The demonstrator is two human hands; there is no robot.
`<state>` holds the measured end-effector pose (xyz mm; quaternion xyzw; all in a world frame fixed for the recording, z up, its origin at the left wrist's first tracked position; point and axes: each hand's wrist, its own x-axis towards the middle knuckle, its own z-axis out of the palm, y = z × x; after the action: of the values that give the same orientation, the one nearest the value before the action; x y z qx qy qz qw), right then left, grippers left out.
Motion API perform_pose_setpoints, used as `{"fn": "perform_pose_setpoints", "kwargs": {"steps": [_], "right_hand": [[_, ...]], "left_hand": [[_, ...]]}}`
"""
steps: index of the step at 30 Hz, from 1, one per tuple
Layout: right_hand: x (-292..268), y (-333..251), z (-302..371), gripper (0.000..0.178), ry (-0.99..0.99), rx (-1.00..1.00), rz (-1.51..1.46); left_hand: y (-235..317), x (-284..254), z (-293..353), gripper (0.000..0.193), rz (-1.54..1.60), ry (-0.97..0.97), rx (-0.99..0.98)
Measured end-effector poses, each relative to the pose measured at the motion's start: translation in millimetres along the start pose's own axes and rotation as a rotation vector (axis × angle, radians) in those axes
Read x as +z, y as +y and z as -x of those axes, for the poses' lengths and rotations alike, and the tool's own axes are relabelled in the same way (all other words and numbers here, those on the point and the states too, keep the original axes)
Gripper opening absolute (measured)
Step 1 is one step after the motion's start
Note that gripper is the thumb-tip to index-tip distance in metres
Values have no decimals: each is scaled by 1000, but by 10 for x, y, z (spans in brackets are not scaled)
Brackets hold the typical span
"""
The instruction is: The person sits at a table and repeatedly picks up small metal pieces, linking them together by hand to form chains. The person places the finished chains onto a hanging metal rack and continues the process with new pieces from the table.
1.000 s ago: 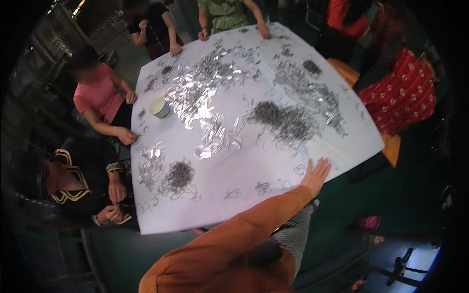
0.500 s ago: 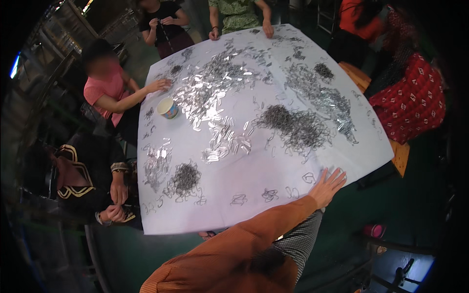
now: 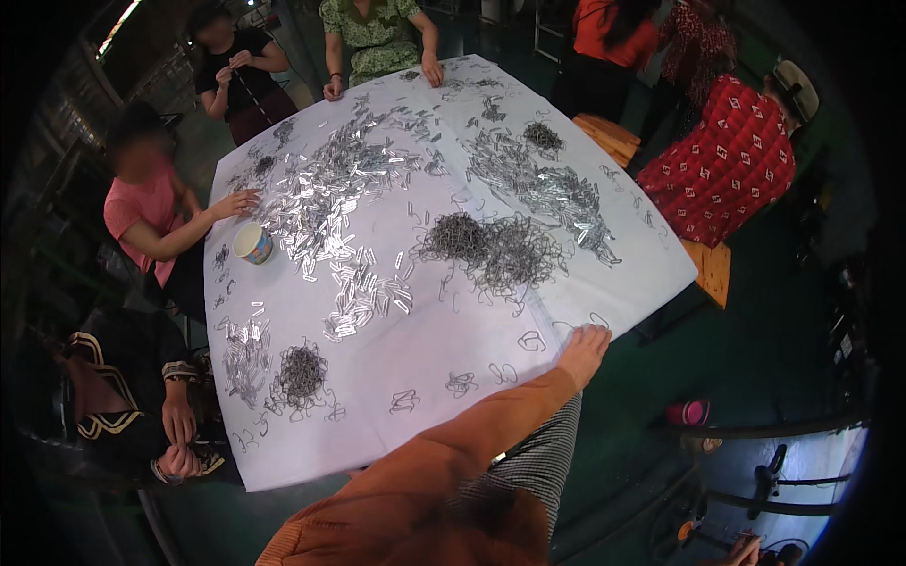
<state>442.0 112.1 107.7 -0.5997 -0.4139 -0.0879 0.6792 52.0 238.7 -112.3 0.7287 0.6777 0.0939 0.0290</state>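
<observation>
My left hand [image 3: 585,355], at the end of an orange sleeve, rests at the near right edge of the white-topped table [image 3: 377,368]. Its fingers are drawn together and curl down over a bent wire piece [image 3: 598,319], part of which shows past the fingertips. Small groups of similar wire pieces lie along the near edge, such as one pair [image 3: 405,402] and a tangle [image 3: 461,383]. A larger dark heap of bent wire [image 3: 505,253] sits in the middle. Flat shiny metal loops [image 3: 363,294] spread left of it. My right hand is out of view.
A paper cup [image 3: 252,243] stands at the left beside a co-worker's hand [image 3: 236,203]. Another person's hands [image 3: 179,443] are at the near left, by a wire heap [image 3: 303,373]. People sit or stand around the far sides. A wooden bench [image 3: 708,272] stands at the right.
The view has swung, so the table sits further left. My left hand's spread fingers have drawn together and curled back, uncovering a wire piece at their tips.
</observation>
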Motion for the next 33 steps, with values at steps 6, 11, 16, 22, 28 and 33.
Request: {"fn": "perform_pose_setpoints", "kwargs": {"steps": [6, 11, 16, 22, 28, 33], "right_hand": [[23, -240, -36, 18, -3, 61, 12], [69, -353, -69, 20, 41, 117, 3], [55, -414, -31, 23, 27, 90, 69], [77, -281, -60, 25, 38, 1, 138], [31, -131, -114, 27, 32, -122, 307], [52, -139, -101, 26, 55, -93, 216]], "left_hand": [[-103, 136, -58, 67, -18, 164, 50], [-99, 266, -68, 64, -54, 249, 26], [-104, 43, -20, 66, 93, 168, 73], [-131, 19, 41, 63, 196, 203, 134], [-120, 99, 34, 62, 172, 230, 130], [-114, 61, 41, 61, 156, 216, 133]]}}
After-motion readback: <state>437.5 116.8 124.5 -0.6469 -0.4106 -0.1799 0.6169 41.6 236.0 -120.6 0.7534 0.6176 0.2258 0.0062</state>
